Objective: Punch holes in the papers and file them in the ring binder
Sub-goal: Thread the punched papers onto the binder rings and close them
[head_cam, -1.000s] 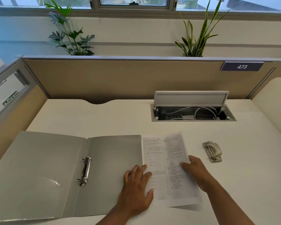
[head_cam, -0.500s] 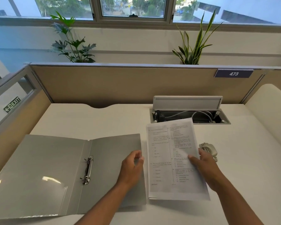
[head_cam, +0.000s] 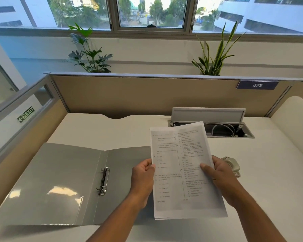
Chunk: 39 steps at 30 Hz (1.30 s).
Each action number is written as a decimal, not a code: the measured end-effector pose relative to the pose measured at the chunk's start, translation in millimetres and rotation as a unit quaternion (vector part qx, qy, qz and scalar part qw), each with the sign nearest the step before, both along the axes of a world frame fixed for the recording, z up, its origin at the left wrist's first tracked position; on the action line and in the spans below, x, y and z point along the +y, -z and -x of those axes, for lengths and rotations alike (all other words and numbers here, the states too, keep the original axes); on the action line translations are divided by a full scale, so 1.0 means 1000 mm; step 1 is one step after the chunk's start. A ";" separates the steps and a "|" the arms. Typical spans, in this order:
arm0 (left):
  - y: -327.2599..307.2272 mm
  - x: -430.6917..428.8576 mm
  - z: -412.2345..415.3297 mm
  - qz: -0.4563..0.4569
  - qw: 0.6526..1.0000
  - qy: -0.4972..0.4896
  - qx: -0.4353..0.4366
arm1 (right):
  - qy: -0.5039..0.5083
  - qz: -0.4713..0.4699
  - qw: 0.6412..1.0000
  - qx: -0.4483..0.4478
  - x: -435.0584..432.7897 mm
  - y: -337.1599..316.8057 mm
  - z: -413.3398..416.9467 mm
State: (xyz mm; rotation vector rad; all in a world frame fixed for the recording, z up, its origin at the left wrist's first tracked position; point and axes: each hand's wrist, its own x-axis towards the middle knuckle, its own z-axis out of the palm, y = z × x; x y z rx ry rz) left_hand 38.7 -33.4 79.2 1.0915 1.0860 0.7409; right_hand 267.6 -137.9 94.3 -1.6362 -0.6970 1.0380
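Head view: your desk (head_cam: 269, 172) carries the open ring binder (head_cam: 63, 180) at nine o'clock, lying flat with its ring mechanism (head_cam: 104, 180) apparently closed along the spine. The papers (head_cam: 180, 172) are lifted off the desk at the centre, unpunched as far as you can see. Your left hand (head_cam: 143, 173) pinches their left edge, your right hand (head_cam: 220, 177) pinches the right edge with the thumb on top.

Risks, biggest first: the sheets look slightly fanned at the bottom, so if you punch without squaring them, holes will likely misalign across the stack. The rings may need opening first, or the pages could tear. The hole punch (head_cam: 232, 165) sits at three o'clock, half hidden behind your right hand; a blind reach could knock it.

Count: one binder, one stack of several sheets (number unclear), one punch, two hands.
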 end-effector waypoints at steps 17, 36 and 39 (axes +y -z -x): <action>0.006 0.022 0.087 -0.005 0.995 -0.087 0.039 | -0.060 0.018 0.997 -0.054 0.052 0.008 0.089; 0.063 0.136 0.189 0.093 0.972 -0.060 0.206 | -0.081 0.052 0.992 -0.076 0.138 0.044 0.188; 0.074 0.140 0.188 0.099 0.970 -0.064 0.213 | -0.080 0.062 0.991 -0.089 0.141 0.050 0.189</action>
